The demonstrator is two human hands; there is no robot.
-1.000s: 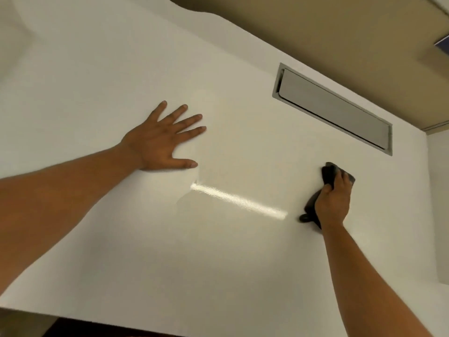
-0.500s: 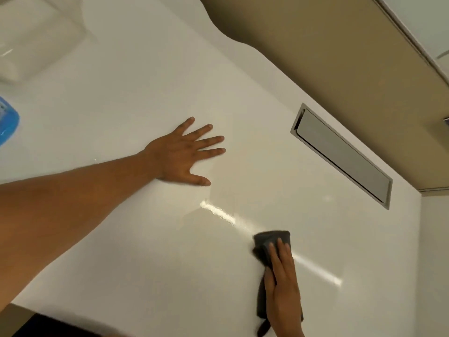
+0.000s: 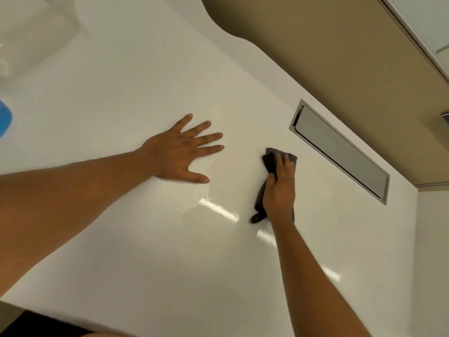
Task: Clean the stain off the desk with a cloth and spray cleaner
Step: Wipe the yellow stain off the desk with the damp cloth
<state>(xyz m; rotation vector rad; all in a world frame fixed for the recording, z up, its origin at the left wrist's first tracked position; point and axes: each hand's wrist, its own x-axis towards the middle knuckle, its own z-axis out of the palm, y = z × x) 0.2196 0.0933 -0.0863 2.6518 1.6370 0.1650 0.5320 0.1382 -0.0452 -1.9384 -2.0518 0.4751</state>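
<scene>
A blue object (image 3: 4, 122) shows only partly at the far left edge of the white counter (image 3: 121, 81), well apart from the metal hatch (image 3: 340, 152) set into the counter at the right; what it is cannot be told. Above it lies a blurred clear container (image 3: 31, 37). The left hand (image 3: 179, 154) rests flat on the counter to the left of the hatch, palm down, its fingers (image 3: 206, 137) spread wide and holding nothing. Between that hand and the hatch, the right hand (image 3: 279, 188) presses a dark grey cloth (image 3: 273, 159) against the counter, fingers laid close together over the cloth with the thumb against its left side. The cloth's front part sticks out beyond the fingertips, just beside the hatch's near edge, and its tail trails out below the wrist. Bright streaks of reflected light (image 3: 218, 210) lie on the counter below the cloth.
</scene>
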